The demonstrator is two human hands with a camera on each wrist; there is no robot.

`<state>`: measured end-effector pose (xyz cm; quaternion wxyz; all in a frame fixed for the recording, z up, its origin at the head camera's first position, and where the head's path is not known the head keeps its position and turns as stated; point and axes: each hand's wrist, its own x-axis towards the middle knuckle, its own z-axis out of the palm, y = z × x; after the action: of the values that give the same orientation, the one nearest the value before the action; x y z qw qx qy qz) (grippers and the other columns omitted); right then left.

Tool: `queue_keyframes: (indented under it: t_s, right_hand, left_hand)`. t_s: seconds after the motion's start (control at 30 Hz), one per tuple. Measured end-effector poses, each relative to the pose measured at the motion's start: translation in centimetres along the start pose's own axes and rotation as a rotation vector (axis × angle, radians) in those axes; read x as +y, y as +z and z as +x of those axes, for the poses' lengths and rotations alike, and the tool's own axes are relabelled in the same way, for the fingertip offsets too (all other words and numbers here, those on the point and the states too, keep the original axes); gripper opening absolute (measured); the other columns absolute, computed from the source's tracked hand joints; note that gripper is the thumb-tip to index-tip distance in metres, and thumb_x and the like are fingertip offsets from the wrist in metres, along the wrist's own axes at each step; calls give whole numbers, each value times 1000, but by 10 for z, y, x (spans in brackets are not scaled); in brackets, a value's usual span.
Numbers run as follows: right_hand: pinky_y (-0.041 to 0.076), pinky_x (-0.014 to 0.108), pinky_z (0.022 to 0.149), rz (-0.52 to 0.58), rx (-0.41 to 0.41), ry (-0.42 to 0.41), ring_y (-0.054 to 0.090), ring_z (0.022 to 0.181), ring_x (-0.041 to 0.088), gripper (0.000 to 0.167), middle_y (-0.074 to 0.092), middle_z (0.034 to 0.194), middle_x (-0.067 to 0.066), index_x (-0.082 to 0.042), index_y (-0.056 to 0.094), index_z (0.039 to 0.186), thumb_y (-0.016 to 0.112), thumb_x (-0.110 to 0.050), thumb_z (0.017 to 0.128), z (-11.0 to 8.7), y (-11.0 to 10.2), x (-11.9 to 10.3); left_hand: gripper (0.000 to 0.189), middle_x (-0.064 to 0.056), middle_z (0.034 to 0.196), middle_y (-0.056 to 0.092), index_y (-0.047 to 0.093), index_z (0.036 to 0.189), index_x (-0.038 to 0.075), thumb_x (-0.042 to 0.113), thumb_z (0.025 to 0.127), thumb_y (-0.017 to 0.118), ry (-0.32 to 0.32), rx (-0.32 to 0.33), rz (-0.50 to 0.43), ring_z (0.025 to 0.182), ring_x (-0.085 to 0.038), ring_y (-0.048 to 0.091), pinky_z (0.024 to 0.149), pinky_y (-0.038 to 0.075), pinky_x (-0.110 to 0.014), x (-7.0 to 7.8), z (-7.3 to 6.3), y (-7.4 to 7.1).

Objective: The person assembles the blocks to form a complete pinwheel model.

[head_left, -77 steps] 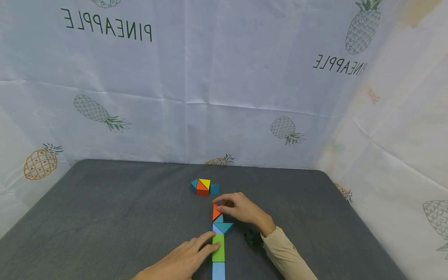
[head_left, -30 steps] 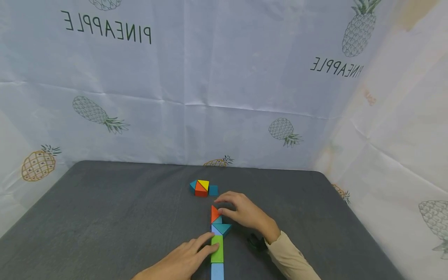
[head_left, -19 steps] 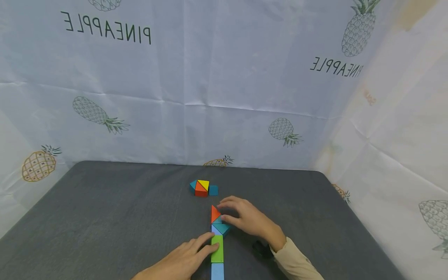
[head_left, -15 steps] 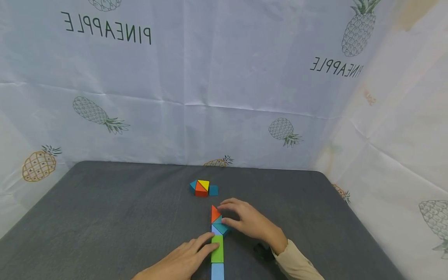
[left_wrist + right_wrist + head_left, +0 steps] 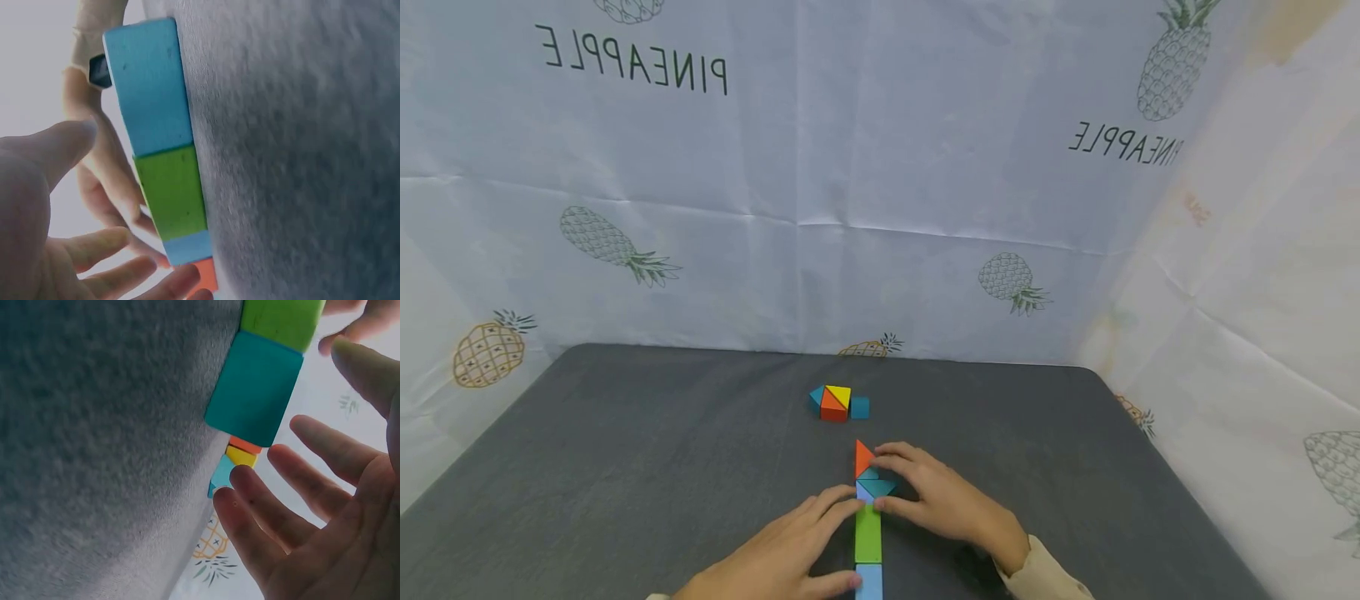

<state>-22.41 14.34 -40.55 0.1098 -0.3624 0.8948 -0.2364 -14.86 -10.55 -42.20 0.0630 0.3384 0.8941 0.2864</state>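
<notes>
A row of wooden blocks runs away from me in the head view: a light blue block (image 5: 868,583), a green block (image 5: 868,535), a pale violet triangle (image 5: 862,492), a teal triangle (image 5: 877,487), a small teal triangle (image 5: 869,473) partly under fingers, and an orange triangle (image 5: 863,458) at the far end. My left hand (image 5: 782,542) lies along the left side, thumb near the light blue block, fingers by the green block's far end. My right hand (image 5: 943,500) is on the right side, fingertips at the orange triangle, thumb by the teal triangle. Both hands' fingers are extended.
Beyond the row stands a small cluster: a teal piece (image 5: 816,398), a red-orange block (image 5: 833,408), a yellow triangle (image 5: 841,394) and a teal block (image 5: 860,407). The dark table (image 5: 662,450) ends at a pineapple-print cloth (image 5: 887,167).
My right hand has slid toward me along the row, from the orange triangle to the teal triangle. The left thumb has shifted from the green block back to the light blue block.
</notes>
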Motion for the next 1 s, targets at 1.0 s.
queue_keyframes:
  t_s: [1.0]
  right_hand:
    - [43,54,106,-16,-69,12,41,142,28,70,34,158,2,-22,42,151,52,-62,95,-14,8,-11]
  left_hand:
    - [49,-12,139,57,56,138,7,26,94,68,-72,239,70,125,-32,57,97,49,-53,-29,43,-39]
